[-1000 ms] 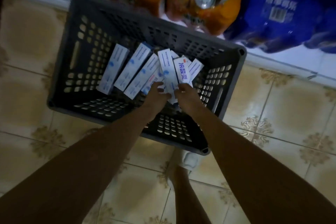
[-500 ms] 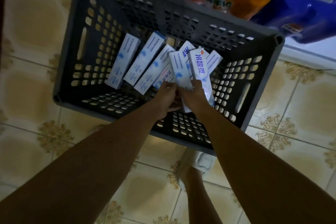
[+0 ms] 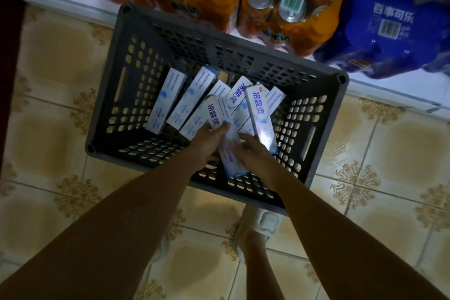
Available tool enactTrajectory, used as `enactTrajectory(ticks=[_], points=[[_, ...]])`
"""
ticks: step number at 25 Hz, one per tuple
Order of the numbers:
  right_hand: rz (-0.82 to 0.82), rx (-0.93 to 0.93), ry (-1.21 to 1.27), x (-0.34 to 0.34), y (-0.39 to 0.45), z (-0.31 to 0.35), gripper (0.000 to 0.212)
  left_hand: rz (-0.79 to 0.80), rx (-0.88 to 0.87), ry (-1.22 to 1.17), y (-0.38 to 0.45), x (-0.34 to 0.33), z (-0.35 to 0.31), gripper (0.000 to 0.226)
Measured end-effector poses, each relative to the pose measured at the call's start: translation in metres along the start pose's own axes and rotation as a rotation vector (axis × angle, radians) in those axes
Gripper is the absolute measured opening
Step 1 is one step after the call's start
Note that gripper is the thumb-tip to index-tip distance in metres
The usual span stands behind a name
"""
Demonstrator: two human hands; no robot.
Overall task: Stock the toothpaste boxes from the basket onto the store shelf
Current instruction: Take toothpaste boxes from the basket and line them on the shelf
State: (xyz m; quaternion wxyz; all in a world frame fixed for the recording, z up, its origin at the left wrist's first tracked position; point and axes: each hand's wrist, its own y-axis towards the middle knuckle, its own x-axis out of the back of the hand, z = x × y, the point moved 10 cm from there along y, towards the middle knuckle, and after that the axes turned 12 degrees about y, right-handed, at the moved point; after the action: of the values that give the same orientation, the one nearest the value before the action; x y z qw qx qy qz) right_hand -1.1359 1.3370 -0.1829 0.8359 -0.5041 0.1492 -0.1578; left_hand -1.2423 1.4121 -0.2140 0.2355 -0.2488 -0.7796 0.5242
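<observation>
Head view: hands on glossy, perhaps cardboard toothpaste boxes.

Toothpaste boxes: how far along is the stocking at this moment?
Done: nothing that shows; no toothpaste is visible on a shelf, only orange drink packs and a blue pack behind the basket. In hand: the left hand and right hand are gathering a few toothpaste boxes inside the basket. Left: at least three more boxes lie loose on its floor, and everything must still reach the shelf.
</observation>
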Motion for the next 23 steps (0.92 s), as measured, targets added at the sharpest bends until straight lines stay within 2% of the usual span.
enactTrajectory(ticks=[2,5,8,11,16,18,20,23], points=[[-0.098,0.065,-0.032,0.015,0.01,0.007,0.026,-0.064,-0.033,-0.015,0.007,0.006,-0.002,0.039],[-0.43,0.21,-0.266,0.06,0.026,0.02,0.032,-0.114,-0.064,-0.07,0.02,0.002,0.002,0.043],[-0.549,0.281,-0.503,0.078,0.051,0.031,0.054,-0.123,-0.073,-0.151,0.039,-0.009,0.009,0.05],[-0.49,0.2,-0.508,0.078,0.079,0.027,0.064,-0.098,-0.07,-0.142,0.052,-0.013,0.013,0.052],[-0.414,0.168,-0.432,0.076,0.074,0.026,0.036,-0.104,-0.073,-0.139,0.045,0.001,0.01,0.043],[-0.297,0.117,-0.327,0.071,0.055,0.028,0.026,-0.11,-0.079,-0.122,0.029,0.009,0.002,0.042],[-0.205,0.087,-0.276,0.065,0.025,0.04,0.024,-0.1,-0.089,-0.091,0.006,0.014,-0.01,0.044],[-0.193,0.12,-0.236,0.06,-0.037,0.073,0.031,-0.095,-0.118,-0.056,-0.052,0.018,-0.038,0.042]])
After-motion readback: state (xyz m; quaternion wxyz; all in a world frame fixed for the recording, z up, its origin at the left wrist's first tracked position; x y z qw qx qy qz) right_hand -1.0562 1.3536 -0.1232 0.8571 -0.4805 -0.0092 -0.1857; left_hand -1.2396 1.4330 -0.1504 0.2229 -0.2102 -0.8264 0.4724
